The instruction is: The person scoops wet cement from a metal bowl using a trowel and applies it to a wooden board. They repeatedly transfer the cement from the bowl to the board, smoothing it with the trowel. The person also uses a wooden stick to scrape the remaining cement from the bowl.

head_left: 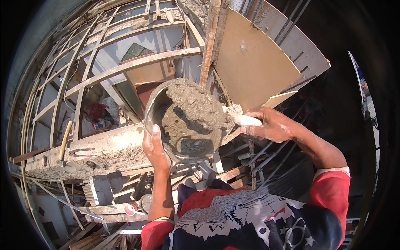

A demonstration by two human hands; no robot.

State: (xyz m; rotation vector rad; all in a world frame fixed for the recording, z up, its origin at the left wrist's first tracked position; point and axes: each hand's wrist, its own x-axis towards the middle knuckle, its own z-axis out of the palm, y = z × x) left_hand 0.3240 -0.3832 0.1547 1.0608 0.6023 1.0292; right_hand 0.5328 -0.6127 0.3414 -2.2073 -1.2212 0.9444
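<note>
A bucket [151, 109] of wet grey mortar [177, 118] is tilted in front of me, its mouth facing me. My left hand [156, 149] grips its left rim, thumb on the inside and the fingers hidden behind the wall. My right hand [270, 124] is closed around the pale handle of a trowel [250, 121], to the right of the bucket. Mortar coats the trowel's neck, and its blade is hidden under a thick heap at the bucket's upper right.
On the rough concrete beam [112, 139] at left lie a hammer [66, 139] and pliers [82, 152]. A wooden lattice [83, 85] rises beyond it. Tan boards [254, 58] stand at upper right. A red-and-white dipper [131, 209] sits below. Another person [98, 111] is lower down at left.
</note>
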